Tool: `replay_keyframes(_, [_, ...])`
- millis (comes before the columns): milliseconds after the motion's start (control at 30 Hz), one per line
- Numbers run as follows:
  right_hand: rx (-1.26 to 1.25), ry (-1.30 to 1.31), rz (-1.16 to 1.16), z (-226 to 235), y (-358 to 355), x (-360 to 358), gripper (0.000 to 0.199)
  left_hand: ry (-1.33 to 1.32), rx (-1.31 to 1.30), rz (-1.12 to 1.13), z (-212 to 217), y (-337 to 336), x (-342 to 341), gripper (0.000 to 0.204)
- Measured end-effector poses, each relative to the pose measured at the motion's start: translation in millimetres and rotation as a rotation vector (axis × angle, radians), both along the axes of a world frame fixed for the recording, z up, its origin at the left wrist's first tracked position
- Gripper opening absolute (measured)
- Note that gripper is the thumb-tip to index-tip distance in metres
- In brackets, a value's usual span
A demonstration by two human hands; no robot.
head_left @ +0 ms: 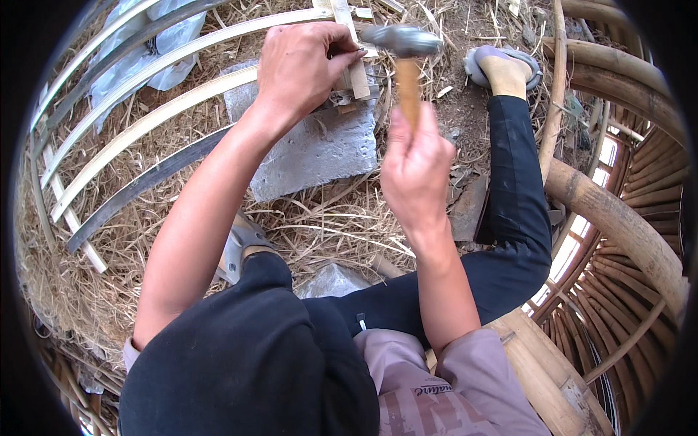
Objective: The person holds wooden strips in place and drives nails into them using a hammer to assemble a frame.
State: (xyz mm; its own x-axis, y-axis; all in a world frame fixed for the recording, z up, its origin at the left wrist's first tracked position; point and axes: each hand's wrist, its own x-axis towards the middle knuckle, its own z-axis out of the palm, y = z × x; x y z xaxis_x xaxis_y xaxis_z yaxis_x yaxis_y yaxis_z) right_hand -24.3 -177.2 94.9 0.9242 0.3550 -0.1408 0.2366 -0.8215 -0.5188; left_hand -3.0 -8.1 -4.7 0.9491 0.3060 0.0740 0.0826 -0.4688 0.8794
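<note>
Right hand (416, 171): grip clenched around the wooden handle of a hammer (408, 87), its blurred metal head just right of the left fingertips. Left hand (299, 69): grip pinched together at a wooden crosspiece (358, 78); any item between the fingertips is too small to identify. The crosspiece lies across the right end of curved slats (167, 112), at the far side of a grey concrete block (320, 160). Straw (320, 225) covers the ground.
</note>
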Motion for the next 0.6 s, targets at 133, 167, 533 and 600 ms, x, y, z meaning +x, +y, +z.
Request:
replay_keyframes(133, [0.227, -0.199, -0.125, 2, -1, -5, 0.015, -0.140, 0.061, 0.024, -8, -1, 5, 0.018])
replay_keyframes(167, [0.050, -0.135, -0.024, -3, -1, 1, 0.015, -0.140, 0.063, 0.024, -7, 0, 4, 0.018])
replay_keyframes(533, [0.136, -0.161, -0.011, -2, 4, -10, 0.017, -0.151, 0.049, 0.020, -9, 5, 0, 0.017])
replay_keyframes(600, [0.222, -0.206, -0.068, -2, 1, -8, 0.017, -0.126, 0.041, 0.009, -5, 4, 2, 0.017])
